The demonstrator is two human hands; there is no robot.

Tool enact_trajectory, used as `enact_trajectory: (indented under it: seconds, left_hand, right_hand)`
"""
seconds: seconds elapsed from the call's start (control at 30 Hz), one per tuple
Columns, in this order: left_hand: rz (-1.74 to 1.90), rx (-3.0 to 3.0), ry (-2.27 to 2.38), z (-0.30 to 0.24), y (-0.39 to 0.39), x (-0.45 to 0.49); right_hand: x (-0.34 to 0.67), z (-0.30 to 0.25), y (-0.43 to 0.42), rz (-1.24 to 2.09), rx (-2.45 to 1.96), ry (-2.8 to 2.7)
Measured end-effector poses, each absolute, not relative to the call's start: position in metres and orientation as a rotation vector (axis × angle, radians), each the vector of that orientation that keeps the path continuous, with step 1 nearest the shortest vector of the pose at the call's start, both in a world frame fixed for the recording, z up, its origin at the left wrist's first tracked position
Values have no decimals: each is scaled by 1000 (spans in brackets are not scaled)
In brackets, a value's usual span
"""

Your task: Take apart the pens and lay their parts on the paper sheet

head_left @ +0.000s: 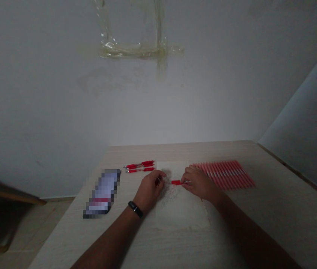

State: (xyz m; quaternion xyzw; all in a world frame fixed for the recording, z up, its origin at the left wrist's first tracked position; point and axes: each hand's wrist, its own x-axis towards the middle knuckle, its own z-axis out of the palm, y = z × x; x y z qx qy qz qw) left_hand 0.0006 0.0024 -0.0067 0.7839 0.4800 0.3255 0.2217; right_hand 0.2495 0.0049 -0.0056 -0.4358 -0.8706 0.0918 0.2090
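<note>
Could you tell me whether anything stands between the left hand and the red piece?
Nothing visible separates the left hand from the red plastic piece pinched in the right hand; the pale sheet only lies beneath.

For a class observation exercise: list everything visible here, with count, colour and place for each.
red pens: three, red with silver tips, on the table beyond the paper
pen barrels: many, red and white, side by side right of the paper
sheet of paper: one, off-white, dark specks, mid-table
pixelated object: one, obscured, left of the pens
table: one, pale wood
wall: grey, with clear tape high up
red pen part: one, red, over the paper
wristband: one, black, left wrist
left hand: one, curled over the paper
right hand: one, pinching the red pen part
</note>
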Motion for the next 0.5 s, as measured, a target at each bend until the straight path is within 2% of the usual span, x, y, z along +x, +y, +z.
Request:
enact_trajectory:
  seconds: [0.5]
  left_hand:
    - [871, 2244, 1266, -5, 2, 2]
  right_hand:
    - [254, -13, 8, 288, -1233, -2442]
